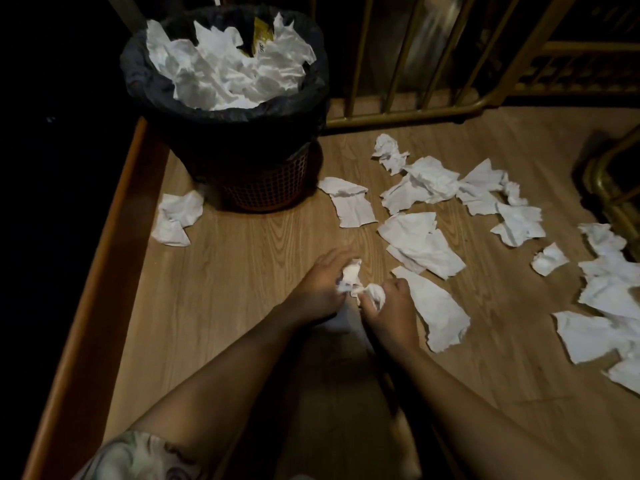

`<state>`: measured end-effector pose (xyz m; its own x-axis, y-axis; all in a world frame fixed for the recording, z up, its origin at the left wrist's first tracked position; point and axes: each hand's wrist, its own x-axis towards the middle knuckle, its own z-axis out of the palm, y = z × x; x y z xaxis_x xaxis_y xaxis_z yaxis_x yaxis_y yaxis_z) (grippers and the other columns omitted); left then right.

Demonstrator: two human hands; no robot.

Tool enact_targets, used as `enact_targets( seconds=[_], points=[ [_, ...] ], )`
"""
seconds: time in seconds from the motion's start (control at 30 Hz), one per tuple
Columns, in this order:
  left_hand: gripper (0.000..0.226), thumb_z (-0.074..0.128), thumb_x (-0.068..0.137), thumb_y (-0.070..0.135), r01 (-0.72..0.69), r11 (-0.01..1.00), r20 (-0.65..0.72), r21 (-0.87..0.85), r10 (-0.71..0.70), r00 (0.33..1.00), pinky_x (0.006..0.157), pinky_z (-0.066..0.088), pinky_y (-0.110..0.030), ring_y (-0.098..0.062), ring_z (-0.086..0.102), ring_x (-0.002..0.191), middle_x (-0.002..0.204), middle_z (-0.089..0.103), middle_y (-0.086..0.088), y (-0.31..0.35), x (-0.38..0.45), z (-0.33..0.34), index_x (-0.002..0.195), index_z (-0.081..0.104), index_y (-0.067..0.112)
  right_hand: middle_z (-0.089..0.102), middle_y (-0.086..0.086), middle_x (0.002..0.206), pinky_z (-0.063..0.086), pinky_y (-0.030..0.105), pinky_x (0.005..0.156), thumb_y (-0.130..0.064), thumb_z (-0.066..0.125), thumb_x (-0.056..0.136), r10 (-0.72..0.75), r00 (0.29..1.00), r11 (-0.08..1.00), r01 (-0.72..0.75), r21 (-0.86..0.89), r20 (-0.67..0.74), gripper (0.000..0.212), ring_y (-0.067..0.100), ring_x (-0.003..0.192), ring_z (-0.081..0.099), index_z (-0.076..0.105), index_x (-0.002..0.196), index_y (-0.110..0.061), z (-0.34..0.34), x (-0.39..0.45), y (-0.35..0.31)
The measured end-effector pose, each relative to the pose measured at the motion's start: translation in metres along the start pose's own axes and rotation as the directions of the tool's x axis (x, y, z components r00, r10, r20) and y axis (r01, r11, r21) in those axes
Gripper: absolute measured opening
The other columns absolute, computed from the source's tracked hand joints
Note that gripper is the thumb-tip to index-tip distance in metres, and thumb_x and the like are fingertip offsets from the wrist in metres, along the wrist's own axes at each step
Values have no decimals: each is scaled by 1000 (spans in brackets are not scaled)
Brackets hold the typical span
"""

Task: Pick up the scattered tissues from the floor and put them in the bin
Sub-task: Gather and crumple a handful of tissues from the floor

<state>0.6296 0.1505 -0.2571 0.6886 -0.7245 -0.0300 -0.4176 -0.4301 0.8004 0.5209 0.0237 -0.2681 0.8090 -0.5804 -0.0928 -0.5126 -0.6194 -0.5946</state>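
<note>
Down low over the wooden floor [242,258], both hands close together, nearly touching. Left hand [320,285] curled, fingers bent round a crumpled tissue wad [350,276] that pokes out white past the fingertips. Right hand [393,308] likewise closed, knuckles up, thumb and fingers pinching a second scrunched tissue [375,295]. Possibly one and the same tissue stretched between the two grips; hard to tell in the dim light. Neither hand flat on the boards.

Just right of the right hand, touching or nearly so, a long flat tissue sheet [438,308] on the floor. Beyond it, a loose spread of scattered tissues [420,245], some overlapping, running off toward the right edge of the view. Another lone tissue [177,218] at the left, just beside the base of the bin.

At the upper left, the bin [268,187]: brown lattice basket, upright, lined with a black bag [221,133] folded over the rim. Inside, a heap of white tissues [225,69] up to the rim, with a scrap of yellow packaging [262,38] at the back. Behind the bin, brass-coloured railing bars [408,112].
</note>
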Motion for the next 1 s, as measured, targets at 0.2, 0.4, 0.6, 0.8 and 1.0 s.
enact_targets(
  seconds=[0.2,0.4,0.6,0.8,1.0],
  points=[
    [50,65,86,26,-67,974,52,218,57,997,95,41,-33,-17,45,110,121,59,1,-7,-7,15,134,53,21,58,-6,84,54,33,69,-28,63,81,56,998,992,-55,117,-5,19,12,77,58,48,93,-28,-9,-15,12],
    [8,68,81,16,70,980,-174,185,-37,984,76,34,-26,-14,46,91,89,52,8,-19,-33,6,84,62,19,60,-2,97,53,43,84,-15,66,79,112,978,952,-55,300,-175,26,17,92,57,54,101,-23,-28,-20,16],
    [28,67,70,-4,177,978,-454,-111,-209,866,77,46,-15,-6,56,86,99,55,0,-19,-44,-12,89,63,17,42,14,145,12,59,113,-16,65,82,262,921,961,-276,-9,-290,47,37,140,24,52,127,-21,-19,-19,34],
    [47,63,80,-1,237,902,-443,-361,-390,807,90,55,-27,-4,64,100,115,66,6,-20,-57,-11,122,61,20,40,6,137,29,50,112,-9,65,82,119,987,992,-113,62,-105,74,25,133,30,31,146,-21,-1,-34,19],
    [34,70,82,4,265,776,-524,-572,-594,611,85,59,-37,-11,70,92,100,73,4,-28,-69,-20,111,69,19,47,2,105,41,24,83,-19,64,88,-201,974,979,202,-6,107,16,18,104,44,64,103,-14,14,-36,-2]
  ],
)
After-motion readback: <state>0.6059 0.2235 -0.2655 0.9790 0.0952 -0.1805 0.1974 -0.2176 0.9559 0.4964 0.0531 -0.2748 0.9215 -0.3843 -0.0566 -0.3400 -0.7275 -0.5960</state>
